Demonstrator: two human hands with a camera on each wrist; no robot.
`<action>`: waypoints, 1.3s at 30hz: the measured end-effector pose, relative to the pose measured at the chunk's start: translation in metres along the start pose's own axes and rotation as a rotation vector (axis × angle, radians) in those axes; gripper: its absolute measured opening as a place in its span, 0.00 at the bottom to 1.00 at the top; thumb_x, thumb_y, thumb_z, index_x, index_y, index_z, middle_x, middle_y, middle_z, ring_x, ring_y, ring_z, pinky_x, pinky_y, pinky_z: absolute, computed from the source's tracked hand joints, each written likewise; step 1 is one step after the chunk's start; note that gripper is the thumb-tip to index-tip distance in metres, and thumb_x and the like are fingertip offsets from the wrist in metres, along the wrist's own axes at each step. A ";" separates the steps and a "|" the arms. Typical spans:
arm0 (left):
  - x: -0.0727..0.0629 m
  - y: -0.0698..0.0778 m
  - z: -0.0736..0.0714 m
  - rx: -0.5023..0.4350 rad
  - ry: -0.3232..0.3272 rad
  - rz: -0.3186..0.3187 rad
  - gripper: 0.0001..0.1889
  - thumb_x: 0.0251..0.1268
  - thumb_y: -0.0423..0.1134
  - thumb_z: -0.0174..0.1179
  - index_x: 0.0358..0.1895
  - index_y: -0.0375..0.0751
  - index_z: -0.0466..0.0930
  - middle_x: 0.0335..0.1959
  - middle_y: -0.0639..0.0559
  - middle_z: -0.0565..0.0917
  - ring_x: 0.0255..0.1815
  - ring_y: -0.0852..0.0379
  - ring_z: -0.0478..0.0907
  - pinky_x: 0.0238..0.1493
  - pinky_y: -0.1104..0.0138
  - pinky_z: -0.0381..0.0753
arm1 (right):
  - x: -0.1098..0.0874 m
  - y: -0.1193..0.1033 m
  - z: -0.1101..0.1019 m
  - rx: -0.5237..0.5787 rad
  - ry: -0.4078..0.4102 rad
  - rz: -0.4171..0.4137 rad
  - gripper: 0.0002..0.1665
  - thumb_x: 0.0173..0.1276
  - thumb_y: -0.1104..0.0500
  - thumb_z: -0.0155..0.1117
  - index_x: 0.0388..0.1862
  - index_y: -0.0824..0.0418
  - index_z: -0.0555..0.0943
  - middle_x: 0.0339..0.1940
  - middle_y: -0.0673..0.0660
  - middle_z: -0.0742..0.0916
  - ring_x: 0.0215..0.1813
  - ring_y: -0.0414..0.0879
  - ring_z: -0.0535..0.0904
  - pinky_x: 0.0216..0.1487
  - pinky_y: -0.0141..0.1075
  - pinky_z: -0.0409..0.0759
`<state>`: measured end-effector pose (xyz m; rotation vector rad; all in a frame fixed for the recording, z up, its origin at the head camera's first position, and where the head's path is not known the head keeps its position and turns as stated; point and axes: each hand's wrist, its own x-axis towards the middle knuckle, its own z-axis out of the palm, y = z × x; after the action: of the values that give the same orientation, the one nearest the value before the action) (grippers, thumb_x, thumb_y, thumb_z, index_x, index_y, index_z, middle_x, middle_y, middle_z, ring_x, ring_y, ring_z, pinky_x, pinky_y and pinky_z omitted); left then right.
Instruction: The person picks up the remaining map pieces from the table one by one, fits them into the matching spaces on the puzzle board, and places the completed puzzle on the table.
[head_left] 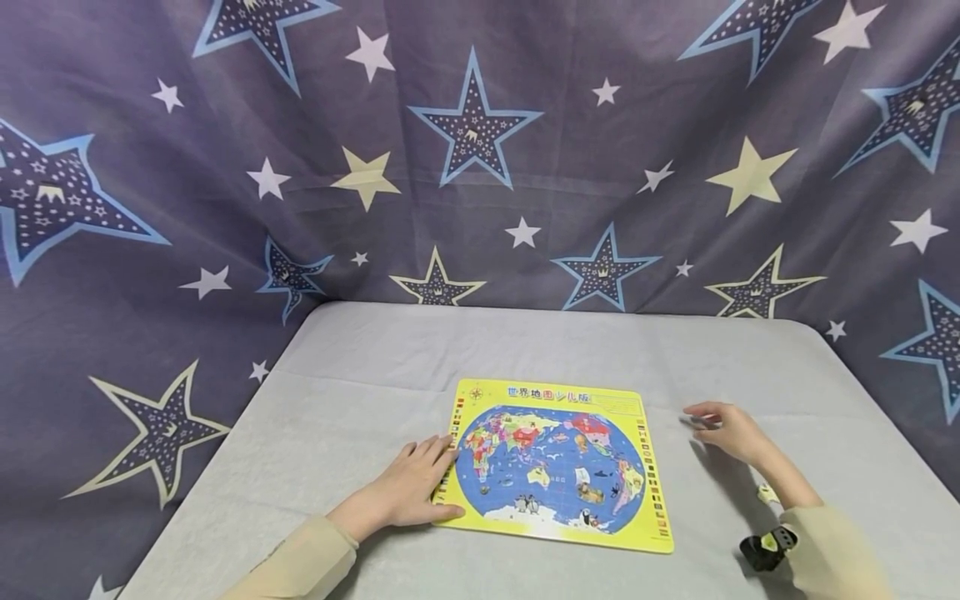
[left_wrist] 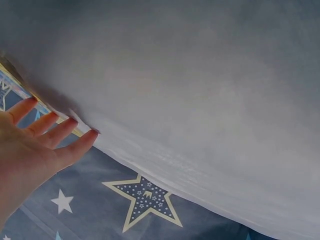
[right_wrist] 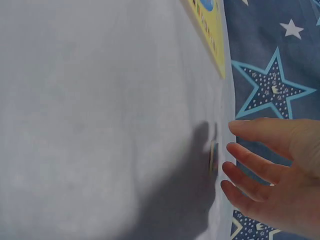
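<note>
A yellow-bordered world map board (head_left: 555,537) with a blue oval map and Chinese lettering lies flat on the grey cloth. My left hand (head_left: 411,485) rests at its left edge, thumb on the lower left corner and fingers spread along the side. In the left wrist view, the fingertips of the left hand (left_wrist: 45,140) meet the board's edge. My right hand (head_left: 731,432) hovers to the right of the board, fingers slightly bent and apart. The right wrist view shows a small thin piece (right_wrist: 214,157) on the cloth just beyond the right fingertips; its kind is unclear.
A grey cloth (head_left: 360,400) covers the table. Purple curtains (head_left: 480,217) printed with stars hang behind it and at both sides. A black device (head_left: 763,550) is by the right wrist, near the sleeve.
</note>
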<state>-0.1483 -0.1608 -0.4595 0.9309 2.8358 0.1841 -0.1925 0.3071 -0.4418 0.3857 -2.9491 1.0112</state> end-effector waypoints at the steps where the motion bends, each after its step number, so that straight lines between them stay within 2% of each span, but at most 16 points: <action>1: 0.000 0.000 0.000 0.000 0.000 -0.001 0.45 0.50 0.72 0.43 0.64 0.39 0.58 0.64 0.42 0.58 0.64 0.44 0.55 0.58 0.46 0.56 | 0.000 0.002 0.000 -0.001 -0.005 0.005 0.19 0.48 0.70 0.64 0.41 0.76 0.77 0.39 0.71 0.81 0.39 0.62 0.76 0.40 0.51 0.73; 10: 0.001 -0.001 0.003 0.003 0.006 -0.004 0.46 0.50 0.72 0.42 0.64 0.39 0.58 0.65 0.42 0.58 0.65 0.43 0.55 0.58 0.47 0.56 | -0.002 0.013 -0.001 0.009 -0.025 0.066 0.18 0.49 0.71 0.63 0.41 0.78 0.76 0.34 0.69 0.82 0.33 0.52 0.77 0.29 0.32 0.75; 13: 0.001 -0.001 0.003 0.007 0.007 -0.004 0.46 0.50 0.72 0.42 0.64 0.39 0.58 0.65 0.42 0.58 0.65 0.44 0.55 0.59 0.47 0.56 | -0.003 0.016 -0.002 0.022 -0.035 0.080 0.17 0.50 0.71 0.62 0.40 0.79 0.76 0.32 0.66 0.82 0.31 0.47 0.76 0.26 0.29 0.73; 19: 0.001 -0.001 0.002 0.001 0.001 -0.005 0.46 0.50 0.72 0.42 0.64 0.40 0.59 0.65 0.42 0.58 0.65 0.43 0.54 0.58 0.47 0.56 | -0.002 0.023 -0.002 0.043 -0.060 0.100 0.17 0.51 0.70 0.61 0.40 0.79 0.76 0.26 0.57 0.81 0.24 0.39 0.70 0.23 0.30 0.70; 22: 0.002 -0.001 0.002 -0.001 -0.001 -0.005 0.46 0.50 0.72 0.42 0.64 0.40 0.59 0.65 0.42 0.58 0.65 0.43 0.54 0.58 0.47 0.56 | -0.002 0.025 -0.002 0.073 -0.060 0.096 0.17 0.50 0.70 0.62 0.39 0.80 0.76 0.25 0.57 0.81 0.21 0.36 0.70 0.22 0.30 0.70; 33: 0.001 -0.001 0.003 0.003 -0.001 -0.006 0.46 0.50 0.73 0.41 0.64 0.39 0.58 0.65 0.42 0.58 0.65 0.44 0.54 0.58 0.47 0.56 | 0.000 0.029 -0.003 0.088 -0.058 0.153 0.13 0.49 0.69 0.65 0.33 0.78 0.78 0.23 0.55 0.81 0.21 0.36 0.68 0.21 0.29 0.69; 39: 0.002 -0.002 0.003 0.012 0.006 0.000 0.46 0.50 0.73 0.41 0.64 0.40 0.58 0.65 0.42 0.58 0.64 0.44 0.55 0.58 0.48 0.56 | 0.000 0.029 -0.004 0.106 -0.064 0.152 0.12 0.50 0.70 0.64 0.33 0.78 0.78 0.22 0.55 0.82 0.21 0.34 0.70 0.22 0.28 0.70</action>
<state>-0.1501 -0.1607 -0.4628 0.9340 2.8454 0.1695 -0.1992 0.3312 -0.4560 0.1998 -3.0296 1.1971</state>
